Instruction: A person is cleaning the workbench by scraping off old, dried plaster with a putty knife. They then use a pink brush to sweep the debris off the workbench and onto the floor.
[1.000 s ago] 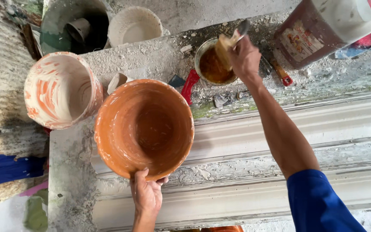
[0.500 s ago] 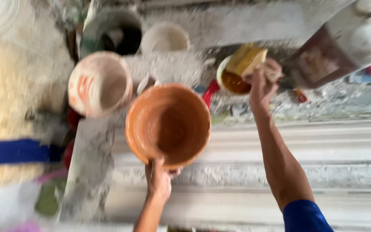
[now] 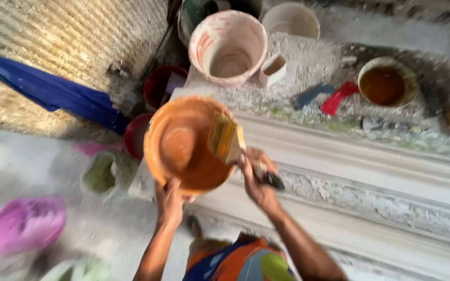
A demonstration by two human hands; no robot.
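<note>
Right hand (image 3: 259, 177): clenched round the dark handle of a flat paintbrush (image 3: 230, 140); wide bristle head, yellowish with paint, lay over the right inner side of the orange bowl (image 3: 183, 145), whether touching the wall could not be told because of blur.

Left hand (image 3: 170, 200): closed on the near rim of the orange bowl, thumb over the lip, fingers under.

Orange bowl: round, deep, terracotta-orange inside and out, glossy at the inner wall, paler at the bottom; tilted toward the camera. It was held at the left end of the pale moulded slab (image 3: 371, 171), its right edge over the slab, its left edge out past the slab's end.

Pale moulded slab: long, off-white, ridged and ornamented in relief, ran right from the bowl to the picture's edge.

Beyond the bowl, on a rough grey ledge (image 3: 313, 67): a white bucket streaked with orange (image 3: 228, 47), near the bowl's far rim but apart; a small white cup (image 3: 273, 70) just beside it; a plain white bucket (image 3: 290, 21) farther back; a blue tool (image 3: 311, 95) and a red tool (image 3: 338, 97) side by side; a small tin of brown paint (image 3: 388, 81), well apart to the right.

Left of the bowl: two dark red tubs (image 3: 160, 86), one close under the rim; a blue cloth (image 3: 48, 91) on a corrugated sheet (image 3: 74, 36); a purple heap (image 3: 24, 226) on the floor. Open room lay chiefly along the slab to the right.
</note>
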